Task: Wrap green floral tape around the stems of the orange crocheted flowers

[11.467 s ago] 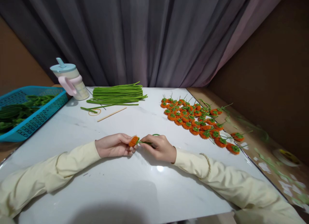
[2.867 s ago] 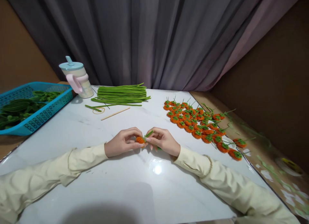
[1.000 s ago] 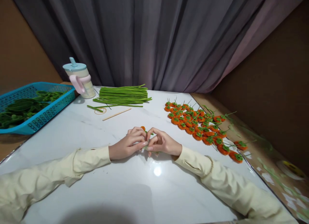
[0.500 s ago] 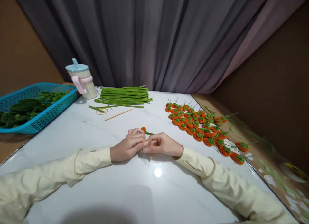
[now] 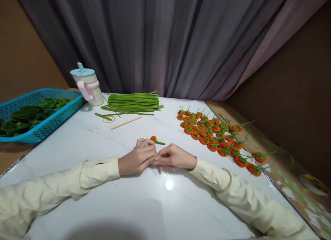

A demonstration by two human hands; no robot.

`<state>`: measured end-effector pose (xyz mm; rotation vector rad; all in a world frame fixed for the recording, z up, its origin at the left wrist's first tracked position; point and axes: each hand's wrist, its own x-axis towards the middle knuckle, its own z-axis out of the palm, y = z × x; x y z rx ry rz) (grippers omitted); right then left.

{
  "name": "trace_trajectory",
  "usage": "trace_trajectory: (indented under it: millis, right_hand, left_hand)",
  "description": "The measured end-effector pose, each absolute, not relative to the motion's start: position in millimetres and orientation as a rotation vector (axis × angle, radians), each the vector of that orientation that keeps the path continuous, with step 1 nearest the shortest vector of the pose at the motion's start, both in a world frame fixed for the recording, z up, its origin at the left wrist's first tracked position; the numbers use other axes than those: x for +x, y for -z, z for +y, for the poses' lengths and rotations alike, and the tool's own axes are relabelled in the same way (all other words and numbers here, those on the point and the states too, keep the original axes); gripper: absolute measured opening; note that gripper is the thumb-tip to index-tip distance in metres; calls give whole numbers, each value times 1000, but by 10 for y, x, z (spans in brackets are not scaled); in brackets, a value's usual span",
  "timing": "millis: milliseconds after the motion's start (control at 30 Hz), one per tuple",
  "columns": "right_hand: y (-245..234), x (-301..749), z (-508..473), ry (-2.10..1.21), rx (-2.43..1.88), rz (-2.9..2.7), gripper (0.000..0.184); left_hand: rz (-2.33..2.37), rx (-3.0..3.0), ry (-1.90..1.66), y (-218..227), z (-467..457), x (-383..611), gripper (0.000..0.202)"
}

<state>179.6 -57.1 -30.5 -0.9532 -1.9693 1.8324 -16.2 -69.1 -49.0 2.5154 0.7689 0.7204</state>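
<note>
My left hand (image 5: 138, 158) and my right hand (image 5: 176, 156) meet over the white tabletop, thumbs and fingertips pinched together. Whatever lies between the fingers is hidden. Just beyond the left fingers sits a small orange ball (image 5: 153, 138), and a short green fuzzy piece (image 5: 160, 143) lies beside it; whether the two are joined I cannot tell. Off to the right are many orange fuzzy pumpkin-shaped pieces (image 5: 212, 147) with green tops and thin stems.
Green pipe cleaners (image 5: 133, 103) lie bundled at the back, near a wooden stick (image 5: 126, 123) and a thin ring (image 5: 109, 119). A lidded cup (image 5: 96, 95) stands by a blue basket (image 5: 58, 122) of green fuzzy leaves. Tape (image 5: 314, 184) lies beyond the right edge.
My left fingers have lifted slightly and shifted, so the orange ball and green piece show more fully. The right hand has moved down a little, its lower fingers now more visible.
</note>
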Motion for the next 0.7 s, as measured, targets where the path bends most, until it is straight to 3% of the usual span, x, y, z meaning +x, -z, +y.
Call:
trace_trajectory:
  millis: [700]
  right_hand:
    - [385, 1758, -653, -1882, -864, -1593, 21]
  left_hand:
    - [629, 2047, -802, 411, -660, -101, 40]
